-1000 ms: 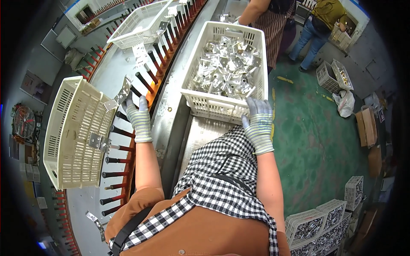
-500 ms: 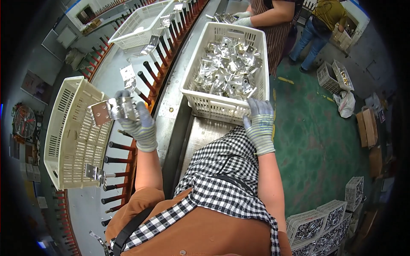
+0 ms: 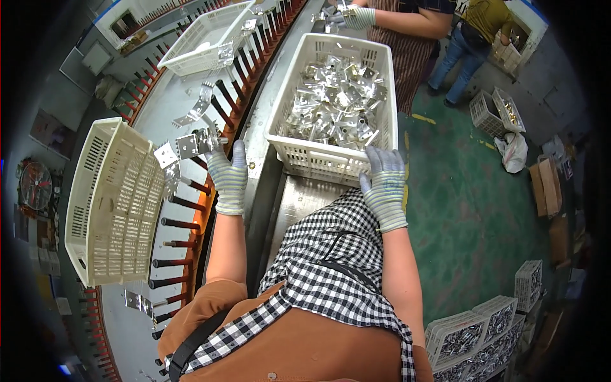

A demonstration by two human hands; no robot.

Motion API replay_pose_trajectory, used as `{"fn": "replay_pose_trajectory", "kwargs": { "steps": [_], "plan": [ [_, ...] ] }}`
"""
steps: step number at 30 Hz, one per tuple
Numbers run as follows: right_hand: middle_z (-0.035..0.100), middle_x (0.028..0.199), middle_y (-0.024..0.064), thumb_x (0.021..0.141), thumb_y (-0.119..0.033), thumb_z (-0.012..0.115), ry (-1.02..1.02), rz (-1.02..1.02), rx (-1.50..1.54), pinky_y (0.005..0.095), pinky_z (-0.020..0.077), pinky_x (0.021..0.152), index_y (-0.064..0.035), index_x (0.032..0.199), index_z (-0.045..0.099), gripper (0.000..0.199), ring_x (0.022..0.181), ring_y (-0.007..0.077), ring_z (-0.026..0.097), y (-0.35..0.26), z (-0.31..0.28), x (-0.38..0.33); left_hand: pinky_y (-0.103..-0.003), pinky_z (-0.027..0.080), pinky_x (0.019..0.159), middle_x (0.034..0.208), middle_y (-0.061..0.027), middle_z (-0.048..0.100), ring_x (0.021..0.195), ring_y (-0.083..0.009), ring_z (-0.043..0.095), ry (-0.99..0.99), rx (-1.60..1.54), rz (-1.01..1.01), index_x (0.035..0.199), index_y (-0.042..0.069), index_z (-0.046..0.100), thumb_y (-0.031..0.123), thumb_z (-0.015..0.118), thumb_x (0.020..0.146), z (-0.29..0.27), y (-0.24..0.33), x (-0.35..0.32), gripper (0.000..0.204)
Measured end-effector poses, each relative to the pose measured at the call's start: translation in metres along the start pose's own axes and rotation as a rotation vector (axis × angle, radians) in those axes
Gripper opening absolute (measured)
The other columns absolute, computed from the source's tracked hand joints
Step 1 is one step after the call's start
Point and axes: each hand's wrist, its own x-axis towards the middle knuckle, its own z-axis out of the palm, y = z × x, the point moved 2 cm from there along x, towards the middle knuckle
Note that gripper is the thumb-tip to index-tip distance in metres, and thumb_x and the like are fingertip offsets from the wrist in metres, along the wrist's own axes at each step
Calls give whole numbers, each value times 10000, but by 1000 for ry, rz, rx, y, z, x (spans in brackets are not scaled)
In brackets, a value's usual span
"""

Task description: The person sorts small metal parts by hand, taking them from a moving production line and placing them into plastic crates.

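Pinching a flat silver metal bracket (image 3: pixel 198 142), the gloved left hand (image 3: pixel 228 177) hovers by red pegs (image 3: pixel 191 186); the right hand (image 3: pixel 384 184), fingers spread, rests on the white plastic crate's (image 3: pixel 318 162) near rim.

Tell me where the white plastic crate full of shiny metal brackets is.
In the head view, the white plastic crate sits upper centre, its near rim under the right hand.

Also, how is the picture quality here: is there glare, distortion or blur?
Head view: the fisheye bends the conveyor's peg row into a curve and darkens the corners; glare glints off the metal parts in the white crate; both gloved hands, left hand and right hand, look sharp.
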Motion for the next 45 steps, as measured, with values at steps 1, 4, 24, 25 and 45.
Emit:
{"fn": "replay_pose_trajectory", "kwargs": {
  "steps": [1,4,24,25,45],
  "plan": [
    [520,1162,118,660,-142,667,-5,-1,-9,470,287,1065,-77,1235,483,608,1120,291,463,0,0,0,-440,357,976,1207,-294,484,1124,-424,464,2,26,-11,1263,-78,442,269,664,817,-1,1,1,608],
    [517,1166,106,662,-148,663,-12,3,-19,460,284,1076,-91,1251,479,620,1124,275,463,0,0,0,-457,332,999,1244,-315,468,1181,-450,422,98,149,50,1263,-82,443,273,654,817,-1,-4,7,608],
    [524,1163,123,673,-151,663,-30,9,-11,482,282,1062,-76,1226,484,586,1129,292,468,-3,-5,1,-384,278,1058,1333,-134,455,1211,-245,418,448,-277,37,1305,27,439,105,611,868,-66,28,16,476],
    [526,1159,124,673,-151,663,-21,9,-20,483,283,1061,-75,1224,485,584,1125,294,469,-1,-4,1,-380,277,1059,1330,-126,460,1215,-237,416,450,-272,117,1303,39,444,97,618,864,-65,43,19,475],
    [515,1170,118,665,-160,677,-17,-9,-29,478,279,1056,-80,1224,476,599,1141,287,458,0,0,1,-414,312,1045,1384,-272,316,1264,-384,364,-146,-135,-30,1272,18,481,238,635,823,6,33,-10,523]
  ]
}}
